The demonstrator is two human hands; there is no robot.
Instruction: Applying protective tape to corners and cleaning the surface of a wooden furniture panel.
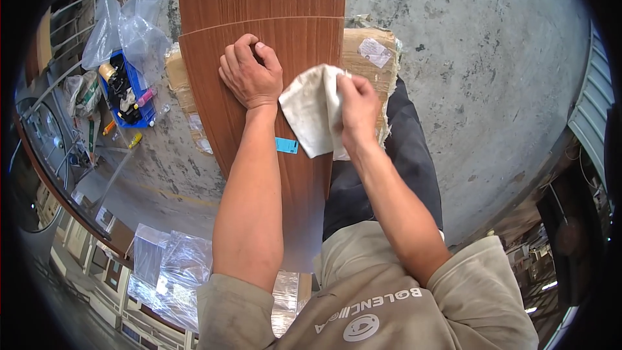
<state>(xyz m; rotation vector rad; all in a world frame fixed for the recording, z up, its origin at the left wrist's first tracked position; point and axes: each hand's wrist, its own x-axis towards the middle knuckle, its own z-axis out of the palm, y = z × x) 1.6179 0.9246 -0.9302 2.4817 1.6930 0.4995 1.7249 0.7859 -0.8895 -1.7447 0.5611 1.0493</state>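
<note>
Our left hand [251, 72] rests on the brown panel [308, 48], knuckles up and fingers curled, with a gap between thumb and forefinger; we cannot tell whether anything sits inside the curl. Our right hand [359, 104], above the panel's right edge, has its wrist bent and its thumb and fingers clamped together on the white cloth [310, 107]. Both our forearms reach up from below, the left one crossing the panel. The cloth, soft, creased and faintly stained, fans over the panel's right part. The panel has straight, reddish wood grain and bears 1 small blue sticker [286, 146]. Frayed tan cardboard [382, 78] juts out right of the panel; 1 blue plastic crate [148, 115] sits to its left.
</note>
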